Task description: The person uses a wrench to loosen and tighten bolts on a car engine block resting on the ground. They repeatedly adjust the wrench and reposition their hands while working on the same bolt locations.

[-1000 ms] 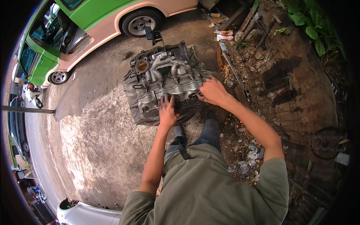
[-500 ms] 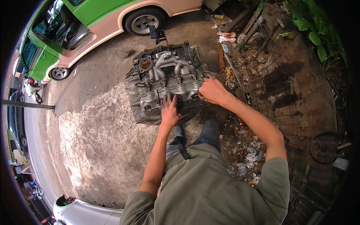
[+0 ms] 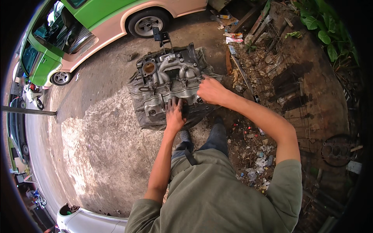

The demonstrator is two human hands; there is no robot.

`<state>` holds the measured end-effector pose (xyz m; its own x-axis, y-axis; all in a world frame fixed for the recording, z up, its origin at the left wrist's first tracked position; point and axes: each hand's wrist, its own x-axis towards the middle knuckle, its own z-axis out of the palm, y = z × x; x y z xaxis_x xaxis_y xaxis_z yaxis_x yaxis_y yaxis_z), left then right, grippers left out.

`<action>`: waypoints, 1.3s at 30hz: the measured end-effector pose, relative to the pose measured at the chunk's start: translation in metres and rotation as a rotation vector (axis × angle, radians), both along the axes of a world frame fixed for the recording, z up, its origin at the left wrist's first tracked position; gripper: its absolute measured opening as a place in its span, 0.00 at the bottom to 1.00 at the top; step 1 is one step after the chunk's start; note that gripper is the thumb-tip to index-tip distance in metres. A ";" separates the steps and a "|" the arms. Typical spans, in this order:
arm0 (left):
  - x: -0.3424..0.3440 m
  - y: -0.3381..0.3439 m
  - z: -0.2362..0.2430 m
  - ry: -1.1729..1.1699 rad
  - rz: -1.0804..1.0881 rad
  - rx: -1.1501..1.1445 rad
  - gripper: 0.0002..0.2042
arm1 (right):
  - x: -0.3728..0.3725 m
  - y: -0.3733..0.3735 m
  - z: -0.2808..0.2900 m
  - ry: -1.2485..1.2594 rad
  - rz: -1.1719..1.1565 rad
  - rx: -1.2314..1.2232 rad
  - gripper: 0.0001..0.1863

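A greasy metal engine assembly (image 3: 171,68) sits on a dark plastic sheet (image 3: 137,124), with a silver cover (image 3: 159,104) along its near side and a black bracket at the back. My left hand (image 3: 175,112) rests on this cover, blackened fingers bent over it and slightly apart, fingertips partly hidden. My right hand (image 3: 210,90) is at the cover's right part, near the intake pipes, its fingers curled; what they hold, if anything, is hidden.
A green-and-pink van (image 3: 99,23) stands behind. A pole (image 3: 31,110), parked vehicles and a silver car (image 3: 87,219) are to the left and bottom. Rubble (image 3: 260,163), planks, wire mesh, a round gasket (image 3: 336,149) and leafy plants (image 3: 326,37) line the right.
My right hand has shifted left and slightly up along the engine, its forearm following. My left hand stays on the cover with little change.
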<state>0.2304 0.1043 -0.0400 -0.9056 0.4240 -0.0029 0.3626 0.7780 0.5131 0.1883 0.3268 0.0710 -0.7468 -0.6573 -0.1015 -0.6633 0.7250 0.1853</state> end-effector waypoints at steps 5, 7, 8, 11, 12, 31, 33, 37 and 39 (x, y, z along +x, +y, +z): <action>-0.001 0.001 -0.004 0.005 0.017 -0.006 0.48 | -0.009 -0.013 0.000 0.002 0.104 0.036 0.05; -0.002 0.000 -0.006 0.004 0.007 0.000 0.48 | -0.013 -0.019 0.000 -0.021 0.122 0.055 0.06; -0.002 0.000 -0.006 0.003 0.003 0.003 0.48 | -0.015 -0.022 0.001 -0.037 0.125 0.067 0.06; 0.001 -0.001 -0.008 0.029 0.017 0.018 0.48 | -0.017 -0.030 -0.001 -0.049 0.152 0.110 0.06; 0.000 -0.001 -0.008 0.033 0.016 0.021 0.48 | -0.018 -0.033 -0.002 -0.047 0.164 0.126 0.06; -0.002 0.000 0.002 -0.054 0.006 -0.027 0.49 | -0.002 0.004 -0.004 -0.099 -0.093 -0.057 0.06; -0.004 0.001 0.005 -0.096 -0.012 -0.036 0.48 | 0.008 0.018 -0.010 -0.088 -0.174 -0.101 0.08; -0.002 0.003 0.006 -0.030 0.012 -0.016 0.45 | 0.045 0.036 -0.036 -0.050 -0.500 -0.456 0.12; 0.000 0.003 0.005 0.051 0.032 0.013 0.43 | 0.063 0.037 -0.051 -0.103 -0.688 -0.601 0.14</action>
